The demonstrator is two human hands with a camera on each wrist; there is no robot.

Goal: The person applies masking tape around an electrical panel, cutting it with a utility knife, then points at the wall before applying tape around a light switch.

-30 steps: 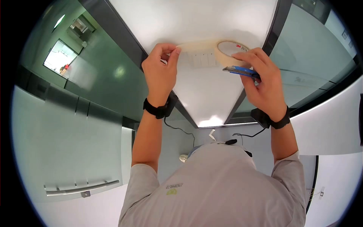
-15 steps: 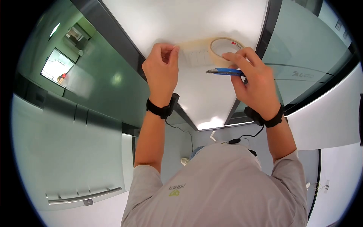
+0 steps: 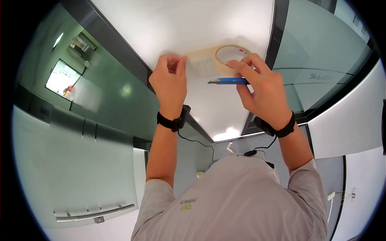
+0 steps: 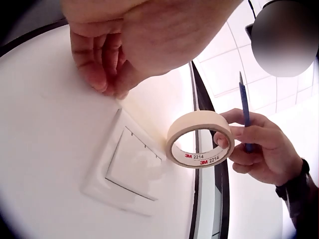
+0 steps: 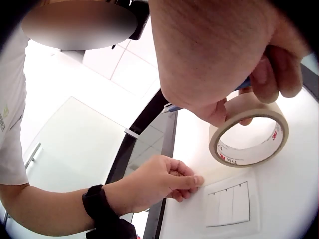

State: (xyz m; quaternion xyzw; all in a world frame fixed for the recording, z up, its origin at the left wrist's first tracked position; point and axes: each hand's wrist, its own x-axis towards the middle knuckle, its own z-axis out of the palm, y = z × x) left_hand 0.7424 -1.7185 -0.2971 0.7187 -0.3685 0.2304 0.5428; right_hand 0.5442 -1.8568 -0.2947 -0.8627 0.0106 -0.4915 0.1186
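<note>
In the head view my left hand (image 3: 171, 86) is at the white panel, thumb and fingertips pinching the end of a masking tape strip (image 3: 200, 53). The cream strip runs along the upper edge of a white wall switch (image 4: 134, 167) to the masking tape roll (image 4: 197, 120). Held by its ring, the roll is between the thumb and fingers of my right hand (image 3: 265, 92). That same hand also grips a blue utility knife (image 3: 230, 81), its blade pointing left in the head view and clear of the tape.
Dark frame posts (image 3: 277, 24) border the white panel on both sides. Beyond them are glass panes (image 3: 317, 56). Each wrist wears a black strap camera (image 3: 171, 121) with a cable hanging down. A door handle bar (image 3: 94, 213) shows at lower left.
The head view has shifted, and the panel shows further left. My right hand and the roll have come closer to my left hand. The knife has turned to lie more level.
</note>
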